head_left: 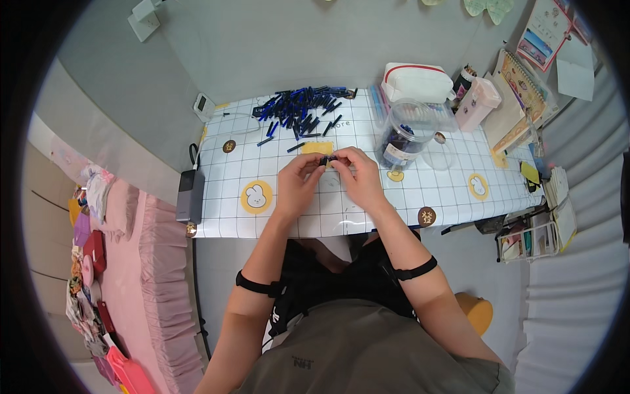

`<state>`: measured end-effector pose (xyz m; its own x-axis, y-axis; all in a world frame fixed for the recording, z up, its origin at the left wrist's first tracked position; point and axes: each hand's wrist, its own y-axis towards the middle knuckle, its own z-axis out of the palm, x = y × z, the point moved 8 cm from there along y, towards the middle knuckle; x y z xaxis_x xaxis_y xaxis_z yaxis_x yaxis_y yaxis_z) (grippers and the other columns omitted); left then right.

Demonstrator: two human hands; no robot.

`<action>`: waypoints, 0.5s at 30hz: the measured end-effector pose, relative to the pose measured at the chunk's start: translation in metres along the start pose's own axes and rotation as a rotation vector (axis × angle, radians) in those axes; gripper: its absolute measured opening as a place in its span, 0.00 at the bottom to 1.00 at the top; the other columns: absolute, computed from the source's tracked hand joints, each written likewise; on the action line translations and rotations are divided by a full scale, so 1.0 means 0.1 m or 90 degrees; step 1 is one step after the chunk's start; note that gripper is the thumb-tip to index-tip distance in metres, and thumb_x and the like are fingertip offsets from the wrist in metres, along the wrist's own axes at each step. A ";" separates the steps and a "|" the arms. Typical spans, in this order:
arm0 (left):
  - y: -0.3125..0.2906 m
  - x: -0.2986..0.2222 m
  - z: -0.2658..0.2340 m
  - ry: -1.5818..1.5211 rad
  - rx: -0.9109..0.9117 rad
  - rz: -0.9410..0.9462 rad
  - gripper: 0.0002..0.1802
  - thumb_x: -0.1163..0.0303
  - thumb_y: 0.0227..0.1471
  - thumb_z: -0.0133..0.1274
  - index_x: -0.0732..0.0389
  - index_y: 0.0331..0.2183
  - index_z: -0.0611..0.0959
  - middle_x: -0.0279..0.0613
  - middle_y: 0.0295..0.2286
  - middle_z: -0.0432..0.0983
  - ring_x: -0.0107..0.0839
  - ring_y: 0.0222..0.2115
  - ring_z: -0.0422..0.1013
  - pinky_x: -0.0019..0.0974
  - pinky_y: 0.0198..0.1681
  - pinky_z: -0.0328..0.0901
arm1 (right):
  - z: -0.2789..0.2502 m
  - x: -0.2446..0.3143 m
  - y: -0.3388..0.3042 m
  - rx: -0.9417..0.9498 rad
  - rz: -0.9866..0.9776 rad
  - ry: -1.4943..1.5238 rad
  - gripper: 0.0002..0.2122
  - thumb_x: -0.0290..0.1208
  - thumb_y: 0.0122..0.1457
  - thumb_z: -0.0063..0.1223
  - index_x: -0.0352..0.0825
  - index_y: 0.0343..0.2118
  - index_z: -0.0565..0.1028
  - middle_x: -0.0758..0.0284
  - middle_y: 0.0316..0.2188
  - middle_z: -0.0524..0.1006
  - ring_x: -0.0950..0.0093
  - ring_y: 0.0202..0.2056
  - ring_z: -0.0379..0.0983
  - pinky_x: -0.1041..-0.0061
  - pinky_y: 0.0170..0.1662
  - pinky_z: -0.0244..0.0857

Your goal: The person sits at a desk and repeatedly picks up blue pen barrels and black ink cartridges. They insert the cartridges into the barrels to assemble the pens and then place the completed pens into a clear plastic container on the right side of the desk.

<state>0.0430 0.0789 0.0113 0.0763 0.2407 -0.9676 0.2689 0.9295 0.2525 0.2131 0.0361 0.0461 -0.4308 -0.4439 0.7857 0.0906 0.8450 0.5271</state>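
Small dark piece (325, 160) pinched at the fingertips over a gridded cloth

The person sits at a table, forearms stretched forward, both hands meeting near the middle of the white gridded cloth (367, 210). The left hand (300, 184) pinches the dark piece between thumb and fingers; the right hand (358, 176) pinches it from the other side, their fingertips close together. The fingers cover so much that I cannot make out its full shape.

Beyond the hands, toward the wall, a loose heap of dark blue and black tubes (298, 108) spreads over the cloth, with a few strays lying apart from it. One single tube (296, 146) lies just past the left hand.

To the right of the hands stands a clear jar (397, 156) with dark blue pieces inside. Behind it sits a white pouch (417, 84) with a red-edged top, and a pale pink box (478, 104) is farther right. At the table's left edge there's a grey device (189, 197).
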 end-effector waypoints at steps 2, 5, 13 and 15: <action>-0.02 0.00 -0.01 -0.023 0.009 0.001 0.15 0.84 0.64 0.63 0.69 0.52 0.85 0.44 0.47 0.85 0.32 0.48 0.83 0.34 0.56 0.77 | 0.03 0.02 0.00 0.012 -0.007 -0.024 0.07 0.23 0.66 0.65 0.30 0.44 0.81 0.59 0.36 0.83 0.64 0.36 0.82 0.68 0.41 0.77; -0.03 -0.04 -0.03 -0.005 0.010 0.015 0.14 0.84 0.63 0.64 0.70 0.51 0.85 0.44 0.46 0.85 0.32 0.47 0.84 0.34 0.55 0.78 | 0.06 0.01 -0.01 0.031 0.021 -0.031 0.07 0.22 0.65 0.66 0.30 0.44 0.81 0.59 0.36 0.83 0.65 0.36 0.84 0.68 0.40 0.77; -0.08 -0.33 0.01 0.140 -0.041 0.106 0.12 0.83 0.61 0.65 0.68 0.47 0.89 0.47 0.44 0.87 0.35 0.42 0.86 0.34 0.49 0.82 | 0.04 -0.01 -0.01 0.015 0.012 0.003 0.10 0.20 0.62 0.68 0.31 0.45 0.83 0.59 0.35 0.86 0.67 0.34 0.86 0.71 0.39 0.78; -0.09 -0.33 0.02 0.132 -0.048 0.106 0.12 0.83 0.61 0.66 0.67 0.47 0.90 0.46 0.43 0.87 0.35 0.41 0.87 0.34 0.48 0.81 | 0.06 -0.05 -0.02 0.026 0.047 0.004 0.11 0.20 0.62 0.69 0.31 0.46 0.84 0.61 0.37 0.87 0.70 0.36 0.86 0.73 0.41 0.78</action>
<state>0.0397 0.0622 0.0411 -0.0876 0.4367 -0.8953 0.1969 0.8887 0.4142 0.2098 0.0378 0.0395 -0.4187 -0.3817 0.8240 0.0848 0.8870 0.4540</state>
